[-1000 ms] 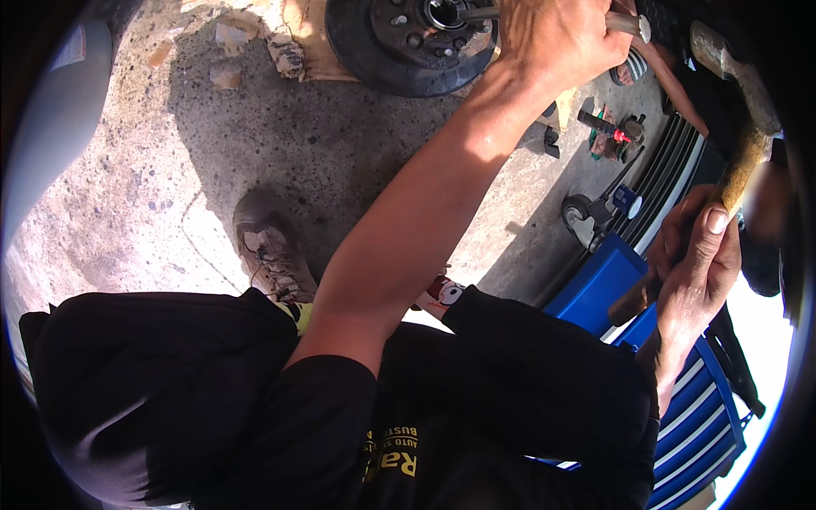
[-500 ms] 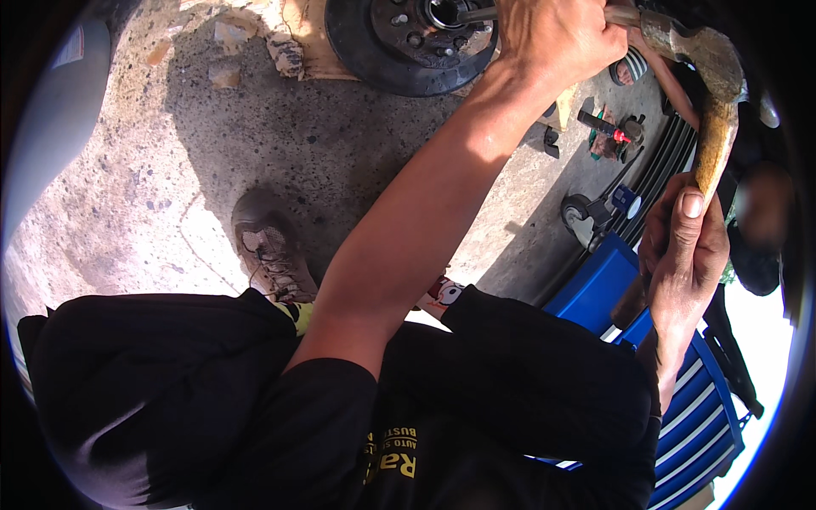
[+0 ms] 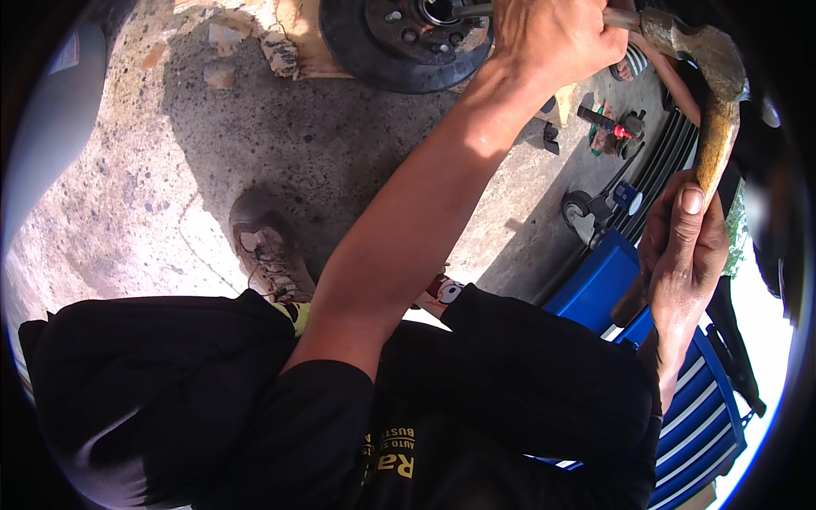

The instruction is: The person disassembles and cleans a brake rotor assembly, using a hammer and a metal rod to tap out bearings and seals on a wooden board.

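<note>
My left hand [image 3: 557,38] is closed round a metal bar [image 3: 473,11] near the top edge. One end of the bar reaches the centre bore of a dark brake rotor and hub [image 3: 361,59]; the other comes out past my fist. Over at the right, my right hand [image 3: 684,242] grips the wooden handle of a hammer [image 3: 718,85], thumb along the wood. The hammer's metal head is at the bar's outer end; whether they touch, I cannot tell. Wheel studs stand round the hub, and the rotor's upper part is cut off by the frame.
Beneath the rotor lies a wooden board [image 3: 310,47] on the concrete floor [image 3: 170,170]. A black and red tool [image 3: 605,123] is on the floor to the right. Beyond it are a caster wheel [image 3: 578,208], a blue slatted panel [image 3: 697,408] and another person's arm [image 3: 671,81].
The rotor sits slightly higher and further left in the picture. Both hands, the bar and the hammer keep nearly the same places. Dark shapes at the far right have shifted.
</note>
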`<state>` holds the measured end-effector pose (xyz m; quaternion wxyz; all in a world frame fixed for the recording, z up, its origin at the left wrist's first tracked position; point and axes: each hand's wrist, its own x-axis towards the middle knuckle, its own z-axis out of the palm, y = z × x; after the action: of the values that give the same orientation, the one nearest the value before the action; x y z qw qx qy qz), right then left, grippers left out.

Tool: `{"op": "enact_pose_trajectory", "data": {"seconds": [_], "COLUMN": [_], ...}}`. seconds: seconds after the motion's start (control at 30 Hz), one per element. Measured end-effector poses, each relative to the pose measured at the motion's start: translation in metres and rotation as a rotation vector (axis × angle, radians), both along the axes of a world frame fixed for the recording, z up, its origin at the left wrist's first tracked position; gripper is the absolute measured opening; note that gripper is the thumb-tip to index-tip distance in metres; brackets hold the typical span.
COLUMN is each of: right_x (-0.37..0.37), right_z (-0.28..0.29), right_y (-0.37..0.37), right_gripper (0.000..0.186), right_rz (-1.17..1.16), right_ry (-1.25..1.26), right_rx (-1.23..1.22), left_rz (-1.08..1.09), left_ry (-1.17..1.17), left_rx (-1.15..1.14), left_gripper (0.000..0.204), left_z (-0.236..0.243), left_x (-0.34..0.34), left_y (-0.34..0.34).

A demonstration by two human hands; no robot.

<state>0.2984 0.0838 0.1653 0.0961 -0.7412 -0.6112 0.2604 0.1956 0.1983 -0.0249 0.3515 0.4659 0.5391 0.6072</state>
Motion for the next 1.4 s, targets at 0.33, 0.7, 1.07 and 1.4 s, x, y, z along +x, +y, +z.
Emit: {"op": "enact_pose_trajectory", "data": {"seconds": [0.33,0.7,1.07,1.4], "right_x": [0.072,0.008,0.004,-0.005], "right_z": [0.084,0.019,0.013,0.008], "right_y": [0.012,-0.008,-0.01,-0.009], "right_gripper": [0.045,0.05,0.046,0.045], "right_rz": [0.246,0.054,0.061,0.075], "right_ry": [0.746,0.039,0.061,0.047], "right_rx": [0.376,0.002,0.037,0.045], "left_rz": [0.027,0.018,0.172,0.278], "left_ry": [-0.029,0.083,0.126,0.085], "left_rx": [0.081,0.055,0.102,0.199], "left_gripper": [0.021,0.023,0.023,0.026], "left_z": [0.003,0.012,0.005,-0.002], "left_x": [-0.004,0.0,-0.021,-0.022], "left_y": [-0.003,-0.004,-0.003,-0.001]}}
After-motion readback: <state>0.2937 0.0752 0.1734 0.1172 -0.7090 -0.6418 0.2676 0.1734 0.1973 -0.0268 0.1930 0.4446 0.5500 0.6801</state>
